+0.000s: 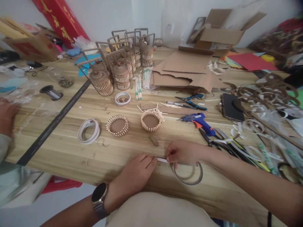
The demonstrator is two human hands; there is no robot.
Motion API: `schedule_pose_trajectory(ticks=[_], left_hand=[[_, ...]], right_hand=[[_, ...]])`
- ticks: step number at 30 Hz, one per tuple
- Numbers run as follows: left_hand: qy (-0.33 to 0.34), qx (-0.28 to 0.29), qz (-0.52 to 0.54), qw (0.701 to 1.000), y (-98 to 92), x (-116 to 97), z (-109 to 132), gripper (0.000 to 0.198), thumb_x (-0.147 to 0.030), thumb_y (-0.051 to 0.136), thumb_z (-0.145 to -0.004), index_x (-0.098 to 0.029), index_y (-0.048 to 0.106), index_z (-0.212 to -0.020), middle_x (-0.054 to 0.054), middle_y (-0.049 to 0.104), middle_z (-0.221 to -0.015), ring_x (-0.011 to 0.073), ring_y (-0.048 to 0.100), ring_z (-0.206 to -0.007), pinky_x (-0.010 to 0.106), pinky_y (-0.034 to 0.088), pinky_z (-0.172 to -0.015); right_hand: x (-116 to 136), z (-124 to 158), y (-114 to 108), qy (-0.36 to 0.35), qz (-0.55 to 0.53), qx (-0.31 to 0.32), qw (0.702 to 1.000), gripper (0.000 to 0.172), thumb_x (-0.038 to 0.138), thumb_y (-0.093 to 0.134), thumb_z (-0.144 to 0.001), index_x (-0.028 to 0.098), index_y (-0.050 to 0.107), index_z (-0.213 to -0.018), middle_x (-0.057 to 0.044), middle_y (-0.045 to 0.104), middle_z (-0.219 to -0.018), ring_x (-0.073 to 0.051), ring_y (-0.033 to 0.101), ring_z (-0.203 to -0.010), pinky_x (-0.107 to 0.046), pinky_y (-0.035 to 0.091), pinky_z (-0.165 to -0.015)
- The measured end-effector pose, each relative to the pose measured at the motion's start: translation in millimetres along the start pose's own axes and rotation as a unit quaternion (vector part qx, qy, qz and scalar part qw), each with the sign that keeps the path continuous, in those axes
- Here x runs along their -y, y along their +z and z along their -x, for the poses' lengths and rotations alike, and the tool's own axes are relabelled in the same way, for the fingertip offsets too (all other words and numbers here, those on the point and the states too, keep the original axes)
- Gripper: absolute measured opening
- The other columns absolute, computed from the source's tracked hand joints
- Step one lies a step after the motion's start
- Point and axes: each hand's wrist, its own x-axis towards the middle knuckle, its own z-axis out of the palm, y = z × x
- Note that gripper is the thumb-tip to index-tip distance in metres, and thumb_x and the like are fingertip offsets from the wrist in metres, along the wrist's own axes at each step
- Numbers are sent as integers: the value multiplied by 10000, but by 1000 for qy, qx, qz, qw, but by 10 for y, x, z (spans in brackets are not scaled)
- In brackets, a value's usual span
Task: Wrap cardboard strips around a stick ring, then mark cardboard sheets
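My left hand [136, 172] lies on the wooden table [71, 148] near its front edge, fingers pressed down on the end of a thin strip [162, 160]. My right hand [181, 152] pinches the same strip just to the right. The strip runs on from my right hand into a loose curl [188, 176] on the table. A watch [99, 193] sits on my left wrist. Beyond my hands stand two small round baskets of sticks, one [117, 125] to the left and one [151, 120] to the right.
A blue glue gun [200, 121], pliers [193, 102], scissors [213, 140] and a phone [231, 107] lie to the right. A tape roll [88, 130], finished stick lanterns [118, 67], cardboard sheets [187, 71] and another person's hand [7, 115] are also there.
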Motion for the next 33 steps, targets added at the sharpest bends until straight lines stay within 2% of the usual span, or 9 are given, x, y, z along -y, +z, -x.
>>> schedule_pose_trajectory(ticks=[7,11,16,25,33], left_hand=[[5,14,-13,1000,9,-3,12,283,-76,418,-982,-57,582,-1211,133,706,-1043,230,643,-908,349,573,-787],[6,35,-24,999,27,-8,2,289,-93,432,-987,-62,565,-1241,118,697,-999,233,633,-889,350,571,-756],[11,31,-26,999,32,-15,-41,290,-94,463,-976,-46,551,-1249,102,673,-935,239,607,-842,362,562,-713],[0,101,-41,994,54,-41,-54,324,-121,413,-1007,-80,532,-1305,110,647,-973,237,573,-911,361,534,-755],[14,122,-43,992,13,-48,-66,338,-136,421,-1000,-63,532,-1310,119,646,-989,250,571,-908,365,514,-738]], right_hand=[[-6,13,0,2,10,-3,1000,142,245,579,-754,175,653,-655,12,637,-593,-163,638,-658,-237,448,-633],[-5,0,13,14,32,-10,999,142,222,580,-757,174,657,-647,3,654,-599,-164,636,-652,-235,435,-614],[31,3,2,26,66,-14,997,142,217,589,-764,169,690,-676,-5,686,-630,-157,625,-652,-228,408,-593],[175,29,-23,54,144,-21,988,187,220,569,-760,160,739,-708,-40,732,-681,-164,611,-644,-242,372,-550],[379,117,30,95,223,-57,968,209,184,561,-762,181,758,-693,-54,740,-690,-182,635,-658,-254,354,-531]])
